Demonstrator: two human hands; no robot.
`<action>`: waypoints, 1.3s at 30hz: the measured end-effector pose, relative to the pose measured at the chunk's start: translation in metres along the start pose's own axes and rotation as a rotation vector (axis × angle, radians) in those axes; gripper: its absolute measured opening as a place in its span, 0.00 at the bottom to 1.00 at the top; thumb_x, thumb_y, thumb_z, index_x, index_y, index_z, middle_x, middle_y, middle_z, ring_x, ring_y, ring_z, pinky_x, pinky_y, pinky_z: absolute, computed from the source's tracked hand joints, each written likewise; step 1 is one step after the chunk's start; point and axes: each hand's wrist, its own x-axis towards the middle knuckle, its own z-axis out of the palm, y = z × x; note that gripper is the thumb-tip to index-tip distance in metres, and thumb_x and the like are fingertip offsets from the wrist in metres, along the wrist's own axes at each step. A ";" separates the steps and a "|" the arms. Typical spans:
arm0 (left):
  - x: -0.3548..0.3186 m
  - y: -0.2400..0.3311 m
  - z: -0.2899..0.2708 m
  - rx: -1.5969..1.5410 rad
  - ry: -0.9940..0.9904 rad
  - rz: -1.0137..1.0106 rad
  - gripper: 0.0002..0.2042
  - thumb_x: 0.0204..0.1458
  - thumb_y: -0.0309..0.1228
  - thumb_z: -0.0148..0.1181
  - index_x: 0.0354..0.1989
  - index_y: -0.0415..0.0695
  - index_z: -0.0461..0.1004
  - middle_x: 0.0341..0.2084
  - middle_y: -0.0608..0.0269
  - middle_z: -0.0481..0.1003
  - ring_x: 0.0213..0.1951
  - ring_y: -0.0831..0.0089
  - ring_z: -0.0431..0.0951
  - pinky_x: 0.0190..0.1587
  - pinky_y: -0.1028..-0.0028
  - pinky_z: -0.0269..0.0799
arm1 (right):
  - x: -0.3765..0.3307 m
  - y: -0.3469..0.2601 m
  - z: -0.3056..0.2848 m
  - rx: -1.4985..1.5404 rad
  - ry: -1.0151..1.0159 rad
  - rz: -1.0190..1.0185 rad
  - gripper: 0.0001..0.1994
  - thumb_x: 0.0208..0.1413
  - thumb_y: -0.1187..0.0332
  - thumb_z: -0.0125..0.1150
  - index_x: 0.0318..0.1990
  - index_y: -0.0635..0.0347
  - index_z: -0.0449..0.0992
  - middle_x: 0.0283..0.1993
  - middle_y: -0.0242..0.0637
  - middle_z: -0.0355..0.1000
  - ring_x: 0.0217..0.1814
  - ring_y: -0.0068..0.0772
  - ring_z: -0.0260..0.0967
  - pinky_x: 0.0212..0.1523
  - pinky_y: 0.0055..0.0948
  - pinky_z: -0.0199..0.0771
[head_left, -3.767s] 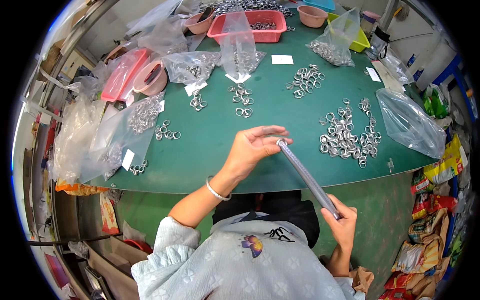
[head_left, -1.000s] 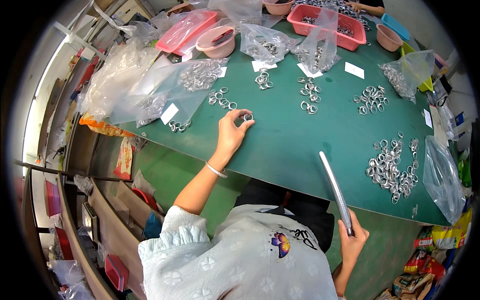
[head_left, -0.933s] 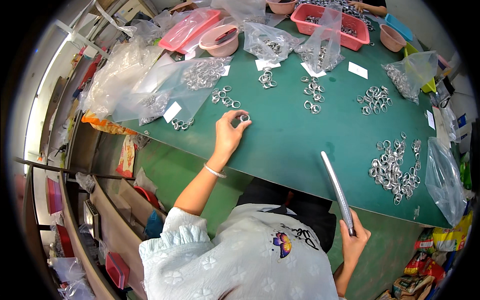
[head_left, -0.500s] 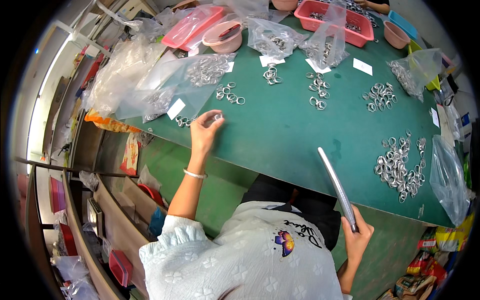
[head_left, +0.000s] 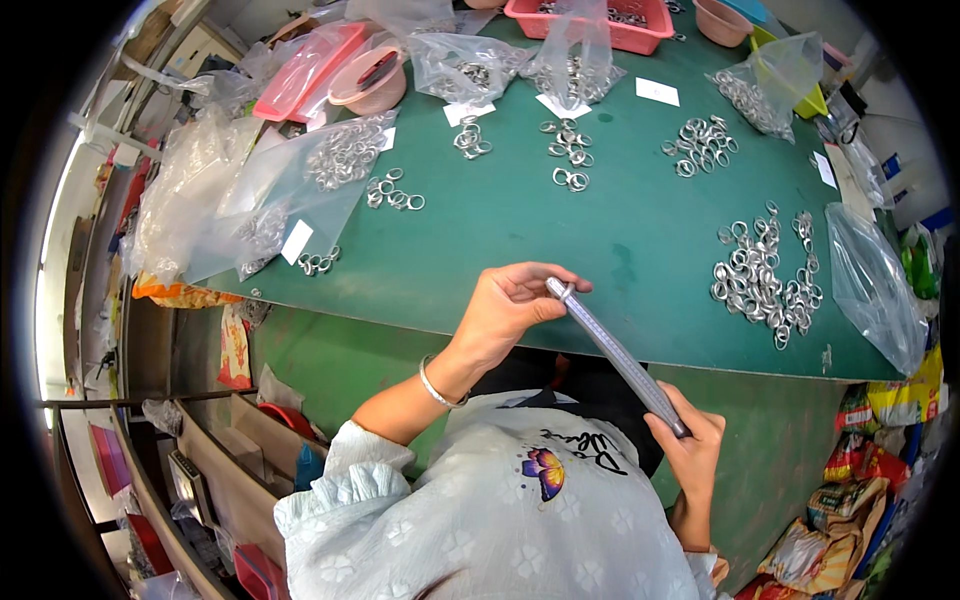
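A tapered metal ring mandrel (head_left: pixel 622 362) with marks along its length slants across in front of me. My right hand (head_left: pixel 690 435) is closed around its thick lower end. At its thin upper tip sits a silver ring (head_left: pixel 565 292), which seems to be around the mandrel. My left hand (head_left: pixel 510 305) has its thumb and curled fingers at this ring, pinching it. Beyond my hands, silver rings lie on the green table in separate groups: a big pile (head_left: pixel 765 275) at the right, a smaller one (head_left: pixel 702 147) behind it, and little clusters (head_left: pixel 567 155) farther left.
Clear plastic bags of rings (head_left: pixel 345 155) lie along the far and left sides, with white paper cards (head_left: pixel 657 91) by the groups. Pink baskets (head_left: pixel 368 90) stand at the back. A flat plastic bag (head_left: pixel 875 290) lies at the right edge. Shelving (head_left: pixel 230 440) is at lower left.
My left hand has come from the table's left side to the mandrel's tip, bringing the ring onto it. The mandrel now tilts further left. The whole view has shifted.
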 end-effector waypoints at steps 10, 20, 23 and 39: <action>-0.005 -0.011 0.036 0.059 -0.173 -0.155 0.12 0.41 0.18 0.61 0.37 0.33 0.72 0.36 0.48 0.75 0.34 0.65 0.77 0.31 0.71 0.77 | 0.009 -0.014 -0.004 -0.066 0.024 -0.118 0.20 0.35 0.77 0.68 0.42 0.65 0.74 0.21 0.42 0.71 0.16 0.29 0.66 0.19 0.22 0.63; -0.013 -0.010 0.024 0.134 -0.109 -0.046 0.10 0.44 0.18 0.58 0.38 0.33 0.73 0.35 0.52 0.75 0.37 0.70 0.76 0.41 0.74 0.73 | 0.013 -0.013 0.007 -0.041 -0.002 -0.101 0.20 0.35 0.78 0.67 0.41 0.67 0.74 0.21 0.44 0.70 0.16 0.27 0.65 0.21 0.23 0.65; -0.002 -0.005 -0.026 -0.004 0.280 0.219 0.11 0.46 0.22 0.59 0.39 0.34 0.72 0.35 0.58 0.74 0.40 0.72 0.73 0.47 0.75 0.68 | 0.011 -0.008 0.009 -0.009 -0.003 -0.018 0.18 0.36 0.80 0.65 0.40 0.69 0.74 0.22 0.46 0.70 0.19 0.22 0.66 0.24 0.21 0.65; -0.045 0.019 -0.243 1.922 1.156 0.261 0.13 0.41 0.31 0.63 0.37 0.43 0.74 0.47 0.49 0.65 0.48 0.53 0.66 0.44 0.56 0.61 | 0.012 0.014 -0.005 0.028 0.076 0.078 0.15 0.41 0.78 0.63 0.41 0.68 0.74 0.23 0.41 0.70 0.21 0.17 0.61 0.25 0.17 0.64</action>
